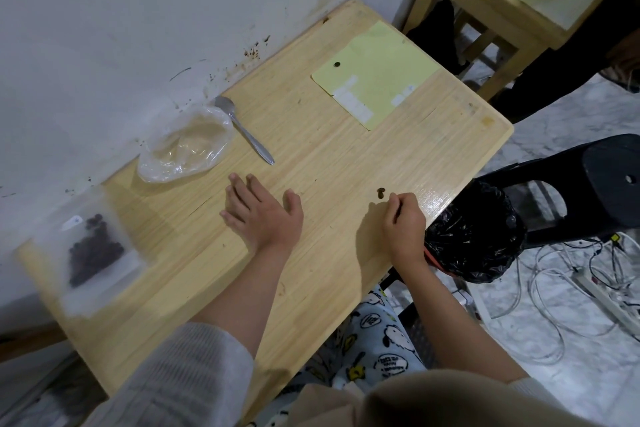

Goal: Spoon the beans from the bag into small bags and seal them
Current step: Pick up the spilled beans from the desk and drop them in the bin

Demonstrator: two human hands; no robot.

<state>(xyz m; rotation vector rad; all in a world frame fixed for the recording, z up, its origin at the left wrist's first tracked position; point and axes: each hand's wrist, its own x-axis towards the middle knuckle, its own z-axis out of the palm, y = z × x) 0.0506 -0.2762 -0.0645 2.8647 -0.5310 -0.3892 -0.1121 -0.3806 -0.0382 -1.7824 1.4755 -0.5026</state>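
Frosted small bag [93, 246] of beans lies filled at left (seal unclear); the big clear bag [183, 146] looks empty beside the spoon [244, 130]. Left hand [261, 215] rests flat, released; right hand [403, 222], fingers curled, nears two stray beans [381, 192].

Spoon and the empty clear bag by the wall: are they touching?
Touching. The head view shows the spoon with its bowl lying against the upper edge of the clear bag, no table showing between them there; the handle runs clear of it.
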